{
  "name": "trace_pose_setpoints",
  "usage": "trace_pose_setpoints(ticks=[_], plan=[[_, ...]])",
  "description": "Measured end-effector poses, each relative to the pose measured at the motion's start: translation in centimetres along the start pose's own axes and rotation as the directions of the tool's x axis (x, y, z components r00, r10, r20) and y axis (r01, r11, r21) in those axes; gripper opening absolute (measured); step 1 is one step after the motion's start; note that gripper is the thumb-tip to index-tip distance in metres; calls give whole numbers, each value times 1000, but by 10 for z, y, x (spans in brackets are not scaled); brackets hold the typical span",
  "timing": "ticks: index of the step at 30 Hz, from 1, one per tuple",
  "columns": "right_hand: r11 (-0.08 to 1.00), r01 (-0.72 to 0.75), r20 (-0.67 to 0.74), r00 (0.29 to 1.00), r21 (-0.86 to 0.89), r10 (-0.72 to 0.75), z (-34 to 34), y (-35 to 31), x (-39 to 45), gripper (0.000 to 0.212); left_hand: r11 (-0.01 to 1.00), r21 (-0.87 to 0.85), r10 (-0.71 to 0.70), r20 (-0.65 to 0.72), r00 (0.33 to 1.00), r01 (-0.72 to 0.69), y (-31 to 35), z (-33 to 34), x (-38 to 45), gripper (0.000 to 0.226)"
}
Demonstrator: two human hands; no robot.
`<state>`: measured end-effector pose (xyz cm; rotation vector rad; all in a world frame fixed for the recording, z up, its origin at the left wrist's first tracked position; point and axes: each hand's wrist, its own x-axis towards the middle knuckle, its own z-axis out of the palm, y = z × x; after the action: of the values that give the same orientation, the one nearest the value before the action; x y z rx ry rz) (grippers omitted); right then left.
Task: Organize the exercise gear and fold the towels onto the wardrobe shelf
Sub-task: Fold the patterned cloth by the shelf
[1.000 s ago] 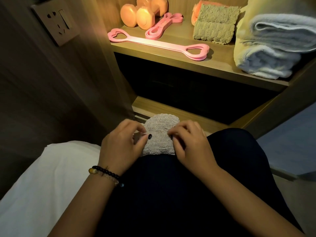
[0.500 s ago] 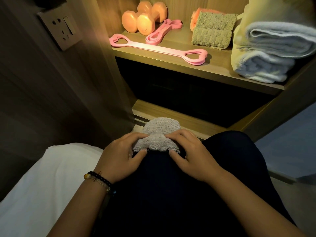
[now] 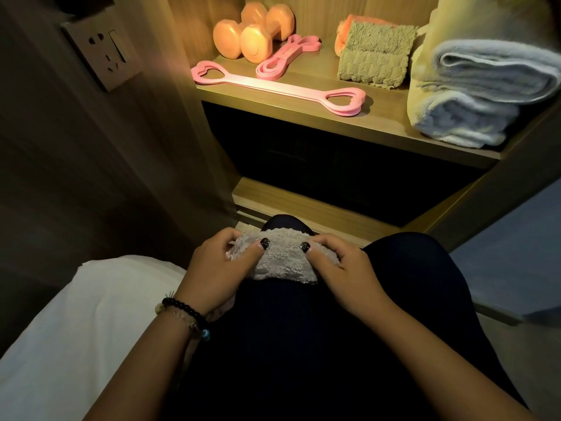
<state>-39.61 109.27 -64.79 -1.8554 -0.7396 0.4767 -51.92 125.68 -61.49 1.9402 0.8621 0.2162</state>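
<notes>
I observe small grey towel (image 3: 283, 262) lying on lap, below wardrobe shelf (image 3: 334, 117). Left hand (image 3: 217, 265) pinches towel's left edge; right hand (image 3: 340, 265) pinches right edge, thumbs on top.

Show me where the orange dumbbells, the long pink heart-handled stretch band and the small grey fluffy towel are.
orange dumbbells (image 3: 254, 47), head view, on the front end face of the nearer one.
long pink heart-handled stretch band (image 3: 274, 87), head view, on its flat middle strap.
small grey fluffy towel (image 3: 283, 261), head view, on its middle between the thumbs.
</notes>
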Motion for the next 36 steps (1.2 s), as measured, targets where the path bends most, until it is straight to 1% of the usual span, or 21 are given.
trace_pose_setpoints(ticks=[1, 2, 3, 4, 5, 6, 8, 12, 14, 16, 18, 19, 21, 23, 24, 25, 27, 29, 32, 34, 36], plan=[[992, 74, -49, 996, -98, -79, 0, 0, 0, 13, 999, 27, -30, -5, 1000, 30, 1, 1, 3, 20], [962, 183, -79, 976, -203, -203, 0, 0, -1, 16, 997, 52, -59, -8, 998, 60, 3, 2, 6, 22], [912, 294, -66, 944, -285, -324, -1, 1, -1, 19, 994, 72, -85, -10, 996, 86, 4, 3, 9, 23], [864, 377, -23, 913, -333, -407, -1, 1, -3, 22, 990, 87, -109, -8, 994, 109, 5, 3, 12, 25], [839, 417, 29, 900, -351, -435, -1, 2, -4, 25, 987, 99, -126, -6, 992, 126, 5, 4, 15, 26], [836, 420, 76, 903, -353, -422, -2, 2, -5, 28, 984, 108, -141, -6, 990, 140, 5, 4, 16, 27], [859, 376, 131, 927, -349, -353, -2, 3, -5, 38, 981, 110, -157, -22, 987, 158, 5, 4, 18, 31], [860, 321, 164, 946, -396, -278, -1, 0, 2, 44, 974, 57, -215, -99, 972, 221, 4, 4, 16, 41], [857, 294, 160, 955, -423, -249, 0, -3, 7, 42, 970, -33, -242, -144, 960, 240, 3, 3, 12, 48], [865, 259, 147, 965, -430, -216, 3, -4, 10, 37, 955, -166, -268, -135, 954, 245, 5, 0, 6, 50], [884, 221, 124, 975, -412, -186, 5, -6, 14, 35, 922, -280, -290, -37, 956, 269, 7, -1, 4, 49], [900, 201, 104, 979, -386, -174, 6, -6, 15, 34, 909, -305, -291, 21, 957, 283, 9, 0, 3, 45], [948, 153, 32, 988, -280, -150, 8, -7, 18, 31, 886, -354, -280, 104, 954, 298, 15, 4, 4, 35], [982, 113, -43, 992, -155, -121, 10, -8, 20, 28, 829, -468, -255, 172, 951, 307, 22, 9, 6, 30], [989, 109, -58, 992, -104, -115, 11, -8, 20, 27, 798, -516, -242, 199, 950, 311, 27, 12, 7, 29], [991, 118, -55, 991, -59, -121, 11, -9, 20, 27, 792, -529, -218, 219, 951, 304, 29, 13, 10, 28], [987, 163, -25, 986, 11, -163, 7, -11, 21, 28, 819, -506, -167, 242, 956, 271, 34, 15, 15, 31], [976, 210, 3, 978, 62, -210, -3, -14, 24, 23, 833, -504, -104, 262, 959, 228, 36, 16, 21, 36], [968, 220, 25, 974, 124, -225, -21, -19, 32, 23, 807, -570, -3, 257, 966, 154, 46, 22, 30, 44], [967, 193, 52, 978, 166, -204, -33, -23, 40, 23, 800, -593, 59, 234, 970, 94, 55, 27, 38, 36], [967, 171, 59, 981, 189, -185, -44, -26, 49, 23, 798, -601, 84, 188, 979, 46, 61, 32, 50, 29]])
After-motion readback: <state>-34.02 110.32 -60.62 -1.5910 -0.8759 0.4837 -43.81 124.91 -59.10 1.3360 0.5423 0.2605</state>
